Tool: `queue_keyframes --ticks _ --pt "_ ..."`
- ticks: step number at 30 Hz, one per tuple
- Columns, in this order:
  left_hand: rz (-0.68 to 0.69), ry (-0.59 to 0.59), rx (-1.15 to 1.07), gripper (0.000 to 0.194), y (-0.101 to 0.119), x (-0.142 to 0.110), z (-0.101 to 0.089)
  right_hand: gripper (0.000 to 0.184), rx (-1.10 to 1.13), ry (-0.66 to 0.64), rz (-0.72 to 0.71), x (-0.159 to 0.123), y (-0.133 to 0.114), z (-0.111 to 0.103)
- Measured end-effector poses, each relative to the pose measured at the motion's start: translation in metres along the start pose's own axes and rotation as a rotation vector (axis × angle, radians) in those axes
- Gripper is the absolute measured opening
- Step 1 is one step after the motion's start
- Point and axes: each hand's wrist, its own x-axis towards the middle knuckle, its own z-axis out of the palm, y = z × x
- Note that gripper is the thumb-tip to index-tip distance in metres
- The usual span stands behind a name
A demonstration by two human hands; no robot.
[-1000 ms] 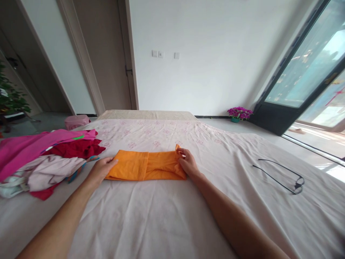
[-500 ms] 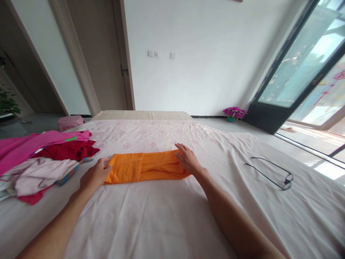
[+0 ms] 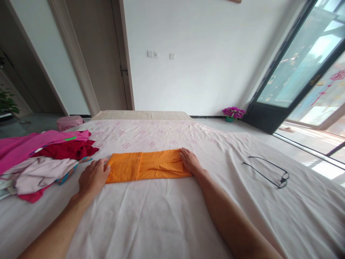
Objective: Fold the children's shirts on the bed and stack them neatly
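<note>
A folded orange garment lies as a long flat strip on the bed, with a doubled section at its left part and creases in its right part. At its left end, my left hand is closed on the edge, the thumb against the cloth and some fingertips hidden. Over the right end rests my right hand, palm down, its fingers stretched out flat on the orange cloth.
Pink, red and pale clothes are heaped on the left of the bed. Black-framed glasses lie on the wrinkled sheet at right. Beyond the bed are a pink stool and a pot of purple flowers.
My right hand has lowered from raised fingers to lying flat on the garment's right end, which now looks flatter and squarer. My left hand stays at the left end.
</note>
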Motion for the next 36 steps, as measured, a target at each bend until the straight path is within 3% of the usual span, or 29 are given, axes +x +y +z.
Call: queue_keyframes --ticks 6,36 --pt "0.087 0.06 0.074 0.039 -0.004 0.003 0.008 0.041 0.017 0.069 0.096 0.005 0.012 0.005" --pt "0.114 0.078 0.081 0.04 -0.006 0.004 0.011 0.042 -0.003 0.056 0.067 0.005 0.014 0.008"
